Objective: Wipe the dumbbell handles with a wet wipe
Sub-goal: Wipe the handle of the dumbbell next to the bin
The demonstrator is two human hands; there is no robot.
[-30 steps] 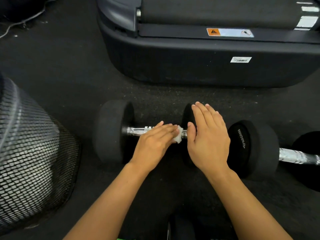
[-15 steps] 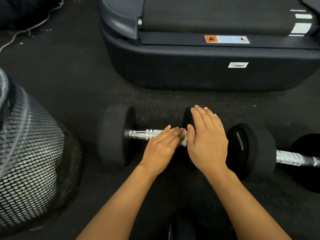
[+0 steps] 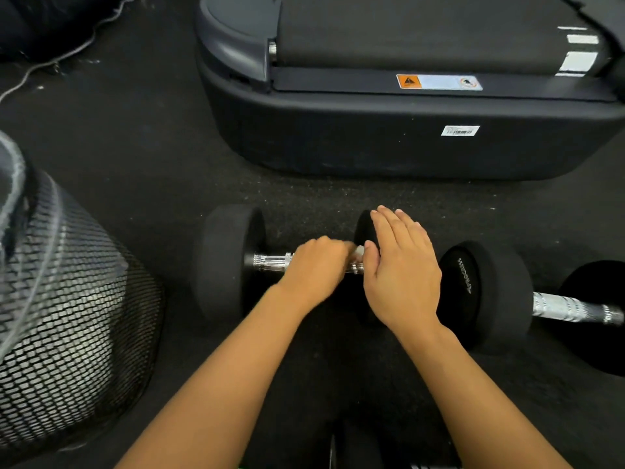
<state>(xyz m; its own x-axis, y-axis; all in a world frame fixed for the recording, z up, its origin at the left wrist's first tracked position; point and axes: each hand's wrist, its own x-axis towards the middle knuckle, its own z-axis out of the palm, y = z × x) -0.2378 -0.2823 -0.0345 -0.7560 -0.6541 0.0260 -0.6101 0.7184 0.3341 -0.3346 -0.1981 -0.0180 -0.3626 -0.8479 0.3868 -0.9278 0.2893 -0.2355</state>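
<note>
A black dumbbell (image 3: pixel 223 262) with a chrome handle (image 3: pixel 270 262) lies on the dark floor in the middle. My left hand (image 3: pixel 314 269) is curled over the handle's right part, pressing a white wet wipe (image 3: pixel 359 251) that peeks out at my fingertips. Flat on the dumbbell's right head rests my right hand (image 3: pixel 399 269), fingers together and pointing away from me, hiding most of that head. To the right lies a second dumbbell (image 3: pixel 487 292), its chrome handle (image 3: pixel 571 309) bare.
A treadmill base (image 3: pixel 406 140) fills the far side. A black mesh bin (image 3: pixel 67 326) leans at the left. Another dark dumbbell head (image 3: pixel 355 448) shows at the bottom edge between my forearms. A cable (image 3: pixel 57 59) runs across the far left floor.
My left hand has curled from flat fingers into a closed grip over the handle and wipe. My right hand stays flat on the right head.
</note>
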